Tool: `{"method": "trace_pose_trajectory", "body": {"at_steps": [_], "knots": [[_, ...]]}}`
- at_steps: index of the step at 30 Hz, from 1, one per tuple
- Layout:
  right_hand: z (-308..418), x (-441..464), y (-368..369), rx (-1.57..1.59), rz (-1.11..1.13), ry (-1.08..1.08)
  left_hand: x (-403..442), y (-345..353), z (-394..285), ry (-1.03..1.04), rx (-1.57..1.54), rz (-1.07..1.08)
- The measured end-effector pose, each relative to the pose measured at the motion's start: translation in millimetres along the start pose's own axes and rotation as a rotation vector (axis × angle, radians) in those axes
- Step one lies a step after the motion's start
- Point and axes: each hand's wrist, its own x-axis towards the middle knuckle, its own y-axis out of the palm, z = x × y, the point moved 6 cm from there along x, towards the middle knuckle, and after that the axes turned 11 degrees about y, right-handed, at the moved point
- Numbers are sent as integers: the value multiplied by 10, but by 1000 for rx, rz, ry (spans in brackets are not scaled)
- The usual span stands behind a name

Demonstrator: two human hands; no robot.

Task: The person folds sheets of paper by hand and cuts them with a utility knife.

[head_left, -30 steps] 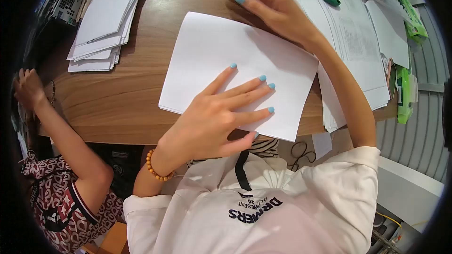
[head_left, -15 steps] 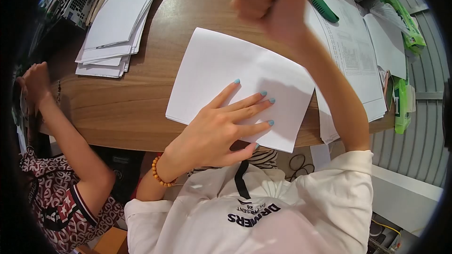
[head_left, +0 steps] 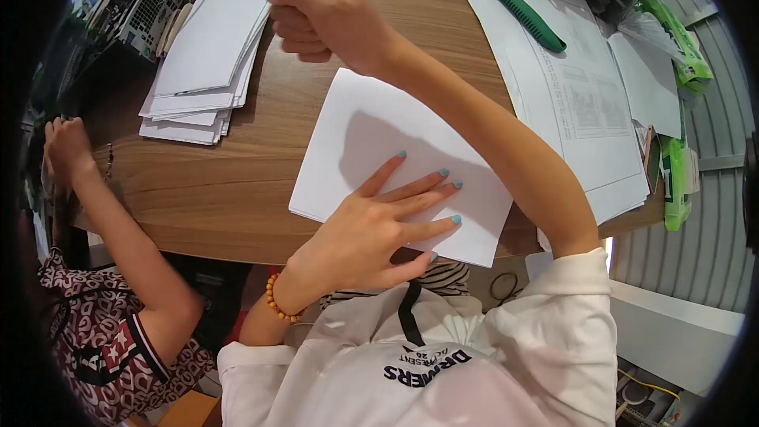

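Observation:
My left hand (head_left: 368, 225) lies palm down with fingers spread on a folded sheet of white paper (head_left: 328, 166), pressing it to the table near its front edge. Blue polish is on the nails, and a beaded bracelet (head_left: 281, 300) circles that wrist. My right hand (head_left: 324, 16) is a closed fist, raised beyond the paper's far edge, with nothing visible in it. Its thumb overlaps the right edge of a stack of white papers (head_left: 202, 55) in this view; whether it touches them I cannot tell. The right forearm crosses over the folded paper and casts a shadow there.
A green-handled cutter (head_left: 530, 20) rests on printed sheets (head_left: 589, 158) at the right of the wooden table (head_left: 213, 198). Green packets (head_left: 674, 182) stand farther right. On the left, another person's arm (head_left: 118, 205) reaches toward dark equipment at the table's edge.
My right fist has swung left, from near the cutter to beside the paper stack. My left hand stays flat on the folded paper. The whole view has shifted slightly.

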Motion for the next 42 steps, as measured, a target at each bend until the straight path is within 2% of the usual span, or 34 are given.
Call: {"method": "trace_pose_trajectory", "body": {"at_steps": [1,3,4,5,7,9,11,13,16,17,19,21,23,25,26,28,29,31,32,33,34,35,37,38,42], "knots": [[-103,29,13,1,-1,-4,1,-2,2,-9,-1,10],[-494,66,-87,-222,-175,-18,4,-6,-5,-1,-6,7],[-546,3,-73,-359,-38,42,15,-17,-2,10,-7,-2],[-510,-35,-177,-374,-44,24,16,-18,-13,28,9,-1],[-110,-190,-198,14,-15,16,-4,-4,-1,12,23,23],[287,-545,-289,12,-25,-55,-4,-23,-25,37,20,10],[161,-837,-521,10,-53,-105,14,-23,-20,6,-1,14],[-396,-1069,-783,-188,-123,170,23,-32,-47,26,1,8],[200,-1138,-826,-43,-146,-2,37,-33,-43,-6,16,46],[431,-1185,-796,5,-65,-154,41,-31,-60,9,29,59],[699,-1361,-727,11,-35,-294,40,-29,-57,-24,43,66],[236,-1460,-859,11,-56,-294,42,-24,-53,-9,68,79],[-235,-1554,-900,-411,-176,41,46,-13,-47,-10,73,89],[18,-1559,-805,28,-156,-8,58,-7,-48,-19,55,112],[149,-1578,-784,33,-156,-21,60,-17,-27,-40,32,127],[526,-1652,-704,23,6,-326,56,-117,58,-34,14,181],[587,-1678,-745,38,7,-334,47,-181,110,-28,-13,227],[720,-1778,-954,-510,-369,-370,71,-481,296,-124,156,151],[711,-1741,-1087,-500,-363,-376,111,-628,372,-186,325,20],[715,-1727,-1285,-888,-629,-467,162,-761,443,-295,587,-1],[665,-1731,-1415,-1271,-900,-544,190,-834,481,-402,703,-57],[511,-1706,-1574,-1257,-897,-549,208,-882,512,-506,820,-112],[224,-1694,-1883,-1754,-1193,-256,311,-821,611,-473,772,-44],[87,-1695,-2030,-1743,-1127,-96,366,-783,688,-436,711,17],[108,-1703,-2174,-1500,-989,55,588,-804,1207,-381,676,153]]}}
